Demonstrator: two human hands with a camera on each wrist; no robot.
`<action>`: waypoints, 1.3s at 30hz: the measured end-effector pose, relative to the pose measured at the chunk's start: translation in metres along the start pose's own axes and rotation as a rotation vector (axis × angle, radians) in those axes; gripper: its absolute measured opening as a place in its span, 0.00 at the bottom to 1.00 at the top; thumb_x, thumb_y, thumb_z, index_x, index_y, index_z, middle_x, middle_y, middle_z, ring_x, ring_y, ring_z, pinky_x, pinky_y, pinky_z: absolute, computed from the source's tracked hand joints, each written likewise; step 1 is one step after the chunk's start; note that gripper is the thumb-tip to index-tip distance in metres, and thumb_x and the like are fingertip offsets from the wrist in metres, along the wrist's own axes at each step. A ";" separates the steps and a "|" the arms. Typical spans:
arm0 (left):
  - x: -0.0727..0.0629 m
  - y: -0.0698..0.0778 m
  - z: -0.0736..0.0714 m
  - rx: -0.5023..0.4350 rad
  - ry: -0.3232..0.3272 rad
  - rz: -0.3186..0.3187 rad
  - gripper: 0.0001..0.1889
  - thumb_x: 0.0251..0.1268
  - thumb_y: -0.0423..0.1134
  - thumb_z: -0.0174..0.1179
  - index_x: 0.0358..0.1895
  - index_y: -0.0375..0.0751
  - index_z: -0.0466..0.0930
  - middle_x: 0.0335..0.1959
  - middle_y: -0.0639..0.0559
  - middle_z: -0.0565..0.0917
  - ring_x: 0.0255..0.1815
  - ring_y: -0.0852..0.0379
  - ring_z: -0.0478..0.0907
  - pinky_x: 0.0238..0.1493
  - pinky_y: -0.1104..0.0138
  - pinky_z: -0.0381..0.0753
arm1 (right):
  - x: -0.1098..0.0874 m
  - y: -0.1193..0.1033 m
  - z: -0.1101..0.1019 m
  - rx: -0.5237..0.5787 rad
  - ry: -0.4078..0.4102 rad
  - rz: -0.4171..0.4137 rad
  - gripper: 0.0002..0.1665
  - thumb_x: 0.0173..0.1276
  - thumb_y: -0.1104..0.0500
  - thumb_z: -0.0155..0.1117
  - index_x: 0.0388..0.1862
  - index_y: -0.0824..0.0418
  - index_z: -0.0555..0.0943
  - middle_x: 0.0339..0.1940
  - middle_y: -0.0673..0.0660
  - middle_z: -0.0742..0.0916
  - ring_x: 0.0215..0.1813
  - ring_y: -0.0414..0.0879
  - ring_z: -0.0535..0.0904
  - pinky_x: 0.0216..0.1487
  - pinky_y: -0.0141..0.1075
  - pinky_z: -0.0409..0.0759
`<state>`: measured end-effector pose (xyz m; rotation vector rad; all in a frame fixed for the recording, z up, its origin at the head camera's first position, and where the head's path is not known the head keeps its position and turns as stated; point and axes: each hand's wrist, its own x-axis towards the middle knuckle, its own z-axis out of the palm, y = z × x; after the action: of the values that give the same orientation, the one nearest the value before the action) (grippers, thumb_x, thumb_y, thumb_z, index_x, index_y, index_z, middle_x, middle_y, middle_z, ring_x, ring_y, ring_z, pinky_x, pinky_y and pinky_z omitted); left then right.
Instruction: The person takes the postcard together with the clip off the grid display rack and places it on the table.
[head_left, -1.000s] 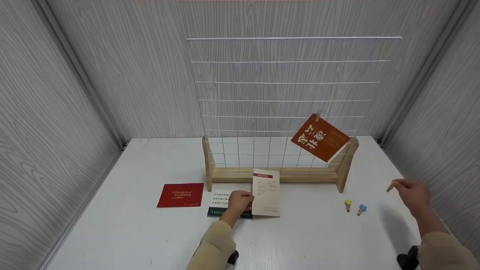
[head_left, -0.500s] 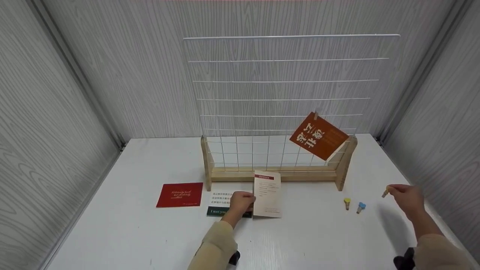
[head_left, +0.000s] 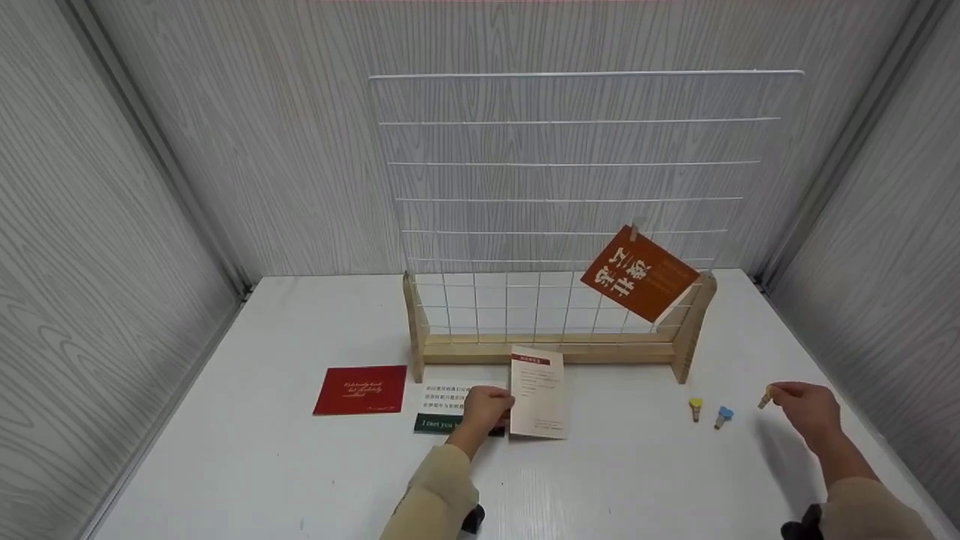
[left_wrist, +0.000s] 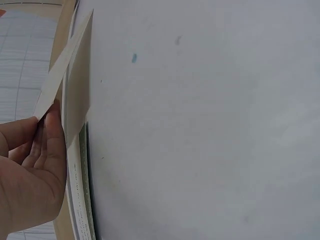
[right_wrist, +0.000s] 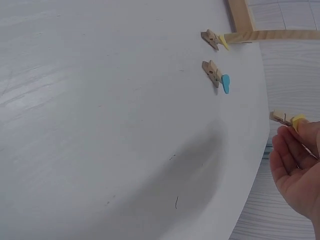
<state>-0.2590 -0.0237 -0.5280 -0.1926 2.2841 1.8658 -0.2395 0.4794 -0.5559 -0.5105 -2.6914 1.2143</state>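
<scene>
One rust-orange paper card hangs on the white wire grid; before it, the left hand pinches a cream paper card, the right hand a yellow-topped wooden clip, with red card and white-and-green card unhung.

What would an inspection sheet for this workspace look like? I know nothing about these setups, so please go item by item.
Surface: white table with a few small dark specks.
Job's things: cream card and held yellow clip; nearby, red card, white-and-green card partly covered, loose yellow clip, blue clip; orange card hanging tilted on the wire grid.
Clutter: one thin dark strand on the table.
Hands: left hand pinches the cream card's edge; right hand pinches the held yellow clip.
Cables: nothing seen.
Surroundings: grey wood-grain walls behind and at both sides.
</scene>
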 end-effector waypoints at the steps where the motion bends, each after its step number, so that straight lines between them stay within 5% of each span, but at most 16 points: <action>1: 0.000 0.000 0.000 -0.003 -0.001 -0.004 0.10 0.51 0.29 0.57 0.37 0.28 0.78 0.26 0.47 0.79 0.22 0.58 0.76 0.24 0.67 0.77 | 0.004 0.007 0.003 -0.008 0.004 -0.006 0.30 0.61 0.43 0.50 0.47 0.68 0.74 0.40 0.61 0.80 0.44 0.52 0.72 0.38 0.44 0.71; 5: -0.001 -0.002 0.000 0.012 -0.007 -0.003 0.09 0.51 0.29 0.57 0.37 0.28 0.78 0.26 0.47 0.79 0.22 0.58 0.76 0.24 0.67 0.77 | 0.008 0.021 0.010 -0.004 0.005 -0.028 0.36 0.59 0.39 0.48 0.48 0.70 0.74 0.40 0.64 0.79 0.45 0.56 0.71 0.42 0.49 0.68; 16: -0.001 -0.005 0.001 0.040 -0.001 -0.040 0.09 0.52 0.29 0.56 0.36 0.28 0.77 0.25 0.47 0.79 0.23 0.58 0.76 0.25 0.68 0.77 | -0.008 0.012 0.021 0.011 -0.044 0.051 0.30 0.62 0.45 0.51 0.49 0.70 0.72 0.40 0.61 0.80 0.39 0.47 0.75 0.38 0.38 0.72; 22: -0.004 -0.006 0.003 0.030 -0.002 -0.041 0.08 0.51 0.28 0.55 0.35 0.27 0.77 0.24 0.46 0.79 0.22 0.57 0.77 0.24 0.68 0.77 | -0.015 0.004 0.023 0.019 -0.059 0.021 0.28 0.63 0.49 0.52 0.48 0.72 0.72 0.35 0.59 0.81 0.32 0.41 0.77 0.32 0.32 0.73; 27: -0.005 -0.007 0.004 0.030 -0.006 -0.039 0.07 0.51 0.27 0.55 0.34 0.26 0.77 0.23 0.46 0.79 0.21 0.57 0.77 0.22 0.68 0.77 | -0.032 -0.019 0.017 0.063 -0.109 0.036 0.26 0.63 0.52 0.52 0.47 0.76 0.71 0.31 0.55 0.81 0.30 0.38 0.76 0.27 0.29 0.73; 33: -0.005 -0.006 0.005 0.050 -0.009 -0.053 0.08 0.50 0.27 0.55 0.34 0.27 0.76 0.23 0.46 0.79 0.22 0.58 0.77 0.23 0.68 0.77 | -0.059 -0.061 0.010 0.058 -0.109 0.100 0.22 0.61 0.59 0.53 0.44 0.79 0.71 0.28 0.58 0.81 0.29 0.43 0.76 0.30 0.37 0.74; 39: -0.005 -0.005 0.005 0.086 -0.015 -0.056 0.07 0.50 0.27 0.54 0.33 0.28 0.76 0.22 0.47 0.78 0.22 0.58 0.76 0.23 0.69 0.76 | -0.066 -0.068 0.008 0.015 -0.118 0.124 0.22 0.63 0.60 0.51 0.46 0.80 0.70 0.29 0.59 0.81 0.30 0.43 0.75 0.30 0.37 0.73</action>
<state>-0.2530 -0.0201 -0.5331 -0.2275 2.3186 1.7326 -0.1975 0.4078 -0.5098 -0.6315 -2.7825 1.3348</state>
